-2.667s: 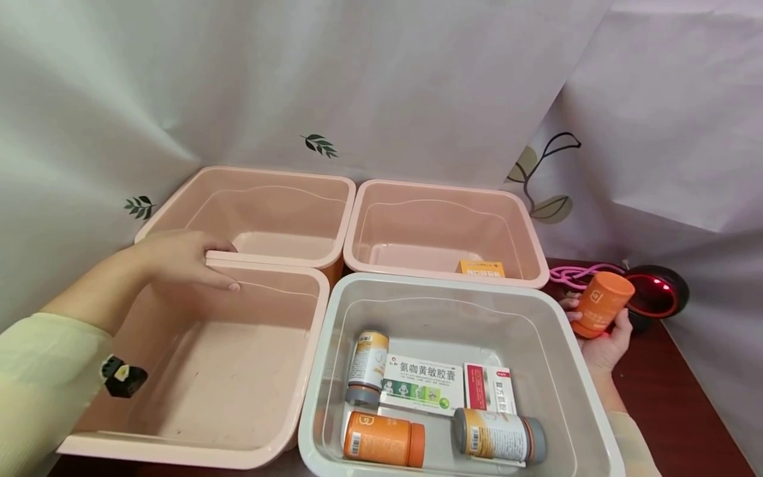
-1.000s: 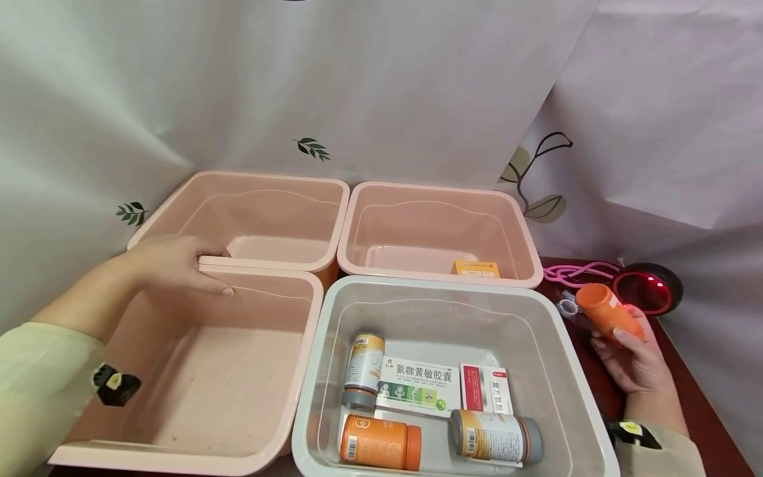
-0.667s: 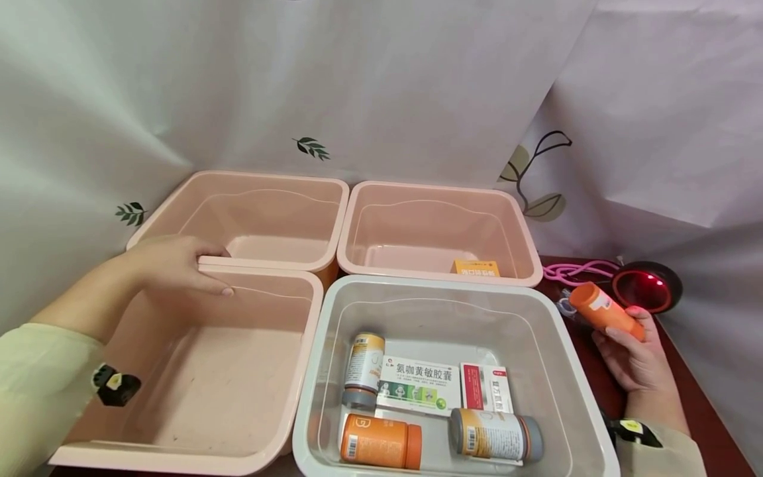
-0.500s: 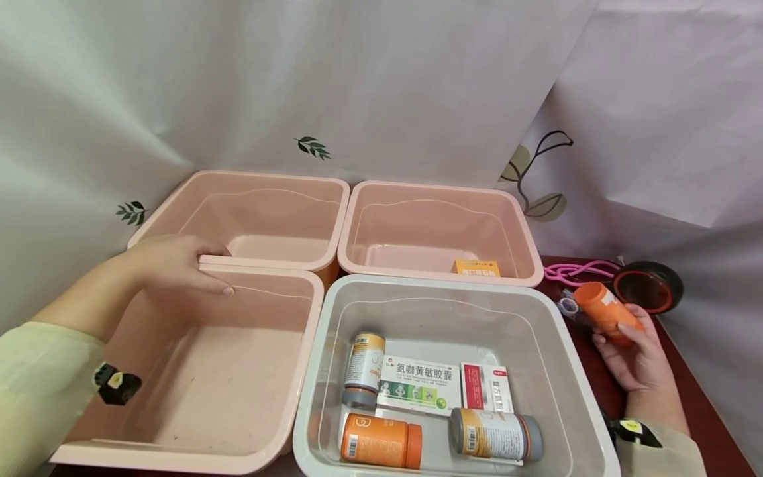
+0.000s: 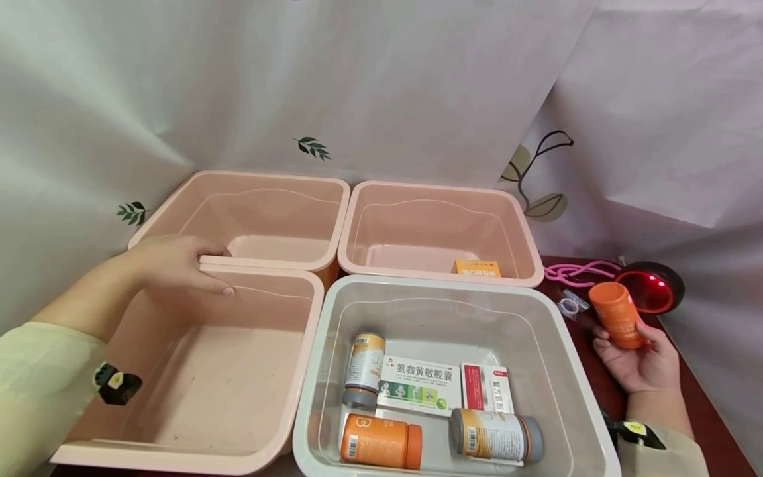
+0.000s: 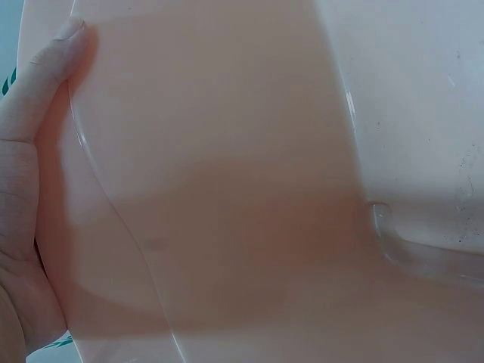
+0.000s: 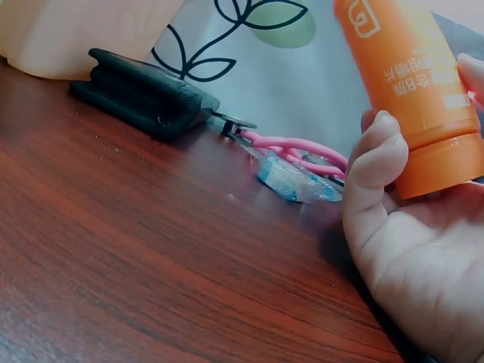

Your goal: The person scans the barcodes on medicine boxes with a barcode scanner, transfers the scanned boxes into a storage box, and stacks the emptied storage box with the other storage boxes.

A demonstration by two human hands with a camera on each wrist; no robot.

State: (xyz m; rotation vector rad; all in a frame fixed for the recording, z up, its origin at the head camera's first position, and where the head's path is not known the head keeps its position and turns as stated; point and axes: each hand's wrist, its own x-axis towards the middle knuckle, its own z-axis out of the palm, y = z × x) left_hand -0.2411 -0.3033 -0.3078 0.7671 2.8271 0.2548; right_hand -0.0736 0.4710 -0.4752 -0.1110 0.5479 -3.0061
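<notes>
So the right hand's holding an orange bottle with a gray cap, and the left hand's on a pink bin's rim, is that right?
Not quite: the cap is orange, not gray; see the right wrist view. The rest holds: orange bottle in the right hand, left hand on a pink bin's rim.

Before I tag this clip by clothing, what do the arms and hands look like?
Left hand and right hand are gloveless. Left sleeve is pale yellow, right sleeve pale beige. At each cuff sits a black device with a yellow patch.
</notes>
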